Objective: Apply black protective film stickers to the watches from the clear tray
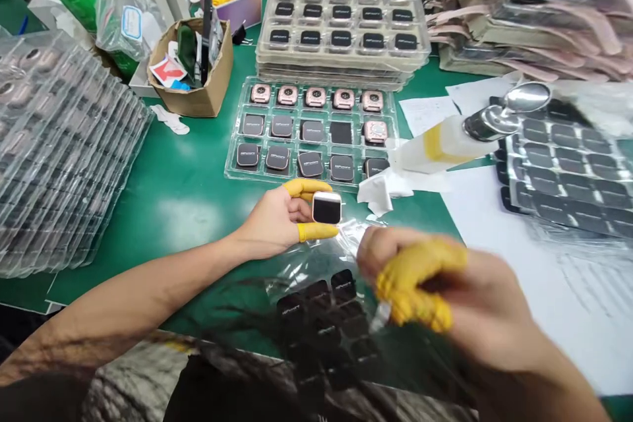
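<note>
My left hand, with yellow finger cots on thumb and forefinger, grips a strapless smartwatch body by its edges, its dark screen facing up. Blurred by motion, my right hand is closed at the lower right, yellow cots on its fingers; a small whitish bit shows at the fingertips, too smeared to name. Between the hands lies a clear sheet with black square screen films on it. Beyond the left hand sits a clear compartment tray of watch bodies, some pink side up, others covered by black squares.
Stacked trays stand at the back and left. A pump bottle and crumpled white tissue are right of the tray. Further out are a cardboard box, a box of yellow finger cots, pink straps and film sheets.
</note>
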Tool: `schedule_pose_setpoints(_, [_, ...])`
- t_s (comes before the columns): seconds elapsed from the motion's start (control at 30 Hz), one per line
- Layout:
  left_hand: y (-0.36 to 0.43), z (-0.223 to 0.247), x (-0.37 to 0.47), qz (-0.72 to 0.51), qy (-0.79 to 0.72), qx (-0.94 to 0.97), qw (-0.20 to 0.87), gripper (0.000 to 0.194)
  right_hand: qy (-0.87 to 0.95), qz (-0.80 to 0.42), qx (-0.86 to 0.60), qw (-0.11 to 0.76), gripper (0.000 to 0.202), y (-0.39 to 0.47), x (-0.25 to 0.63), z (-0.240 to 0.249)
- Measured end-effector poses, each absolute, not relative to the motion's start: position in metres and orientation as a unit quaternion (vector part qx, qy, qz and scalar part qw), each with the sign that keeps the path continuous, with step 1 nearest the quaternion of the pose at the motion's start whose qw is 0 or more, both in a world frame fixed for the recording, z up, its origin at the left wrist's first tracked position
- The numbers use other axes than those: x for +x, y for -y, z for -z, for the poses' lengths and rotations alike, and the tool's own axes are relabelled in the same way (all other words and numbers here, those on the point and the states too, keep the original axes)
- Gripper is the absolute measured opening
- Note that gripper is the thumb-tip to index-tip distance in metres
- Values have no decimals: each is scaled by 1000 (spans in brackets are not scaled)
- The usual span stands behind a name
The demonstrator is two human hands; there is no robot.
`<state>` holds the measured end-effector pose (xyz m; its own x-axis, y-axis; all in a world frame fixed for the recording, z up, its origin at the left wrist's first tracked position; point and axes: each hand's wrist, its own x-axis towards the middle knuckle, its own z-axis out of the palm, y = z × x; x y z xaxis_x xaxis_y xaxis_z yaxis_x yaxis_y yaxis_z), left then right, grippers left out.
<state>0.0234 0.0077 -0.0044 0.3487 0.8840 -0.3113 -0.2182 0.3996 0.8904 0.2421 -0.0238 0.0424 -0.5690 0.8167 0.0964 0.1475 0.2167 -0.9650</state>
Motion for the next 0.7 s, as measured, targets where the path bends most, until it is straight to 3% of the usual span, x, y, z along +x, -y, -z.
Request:
schedule_pose_setpoints(0.07, [-5,6,23,-337,-431,461,698,62,621,-550,-430,356,10,9,252,-41])
schedule_pose_setpoints(0.2, [0,6,21,-296,-455,545,639,62,484,-578,-558,348,39,-8,247,-21])
schedule_pose_setpoints(0.37, [0,1,21,-254,-484,619,564,53,394,-673,-542,313,44,-5,229,-13])
schedule_pose_setpoints(0.7, [1,5,21,-249,-485,614,571,56,406,-677,-527,316,40,-6,231,-11])
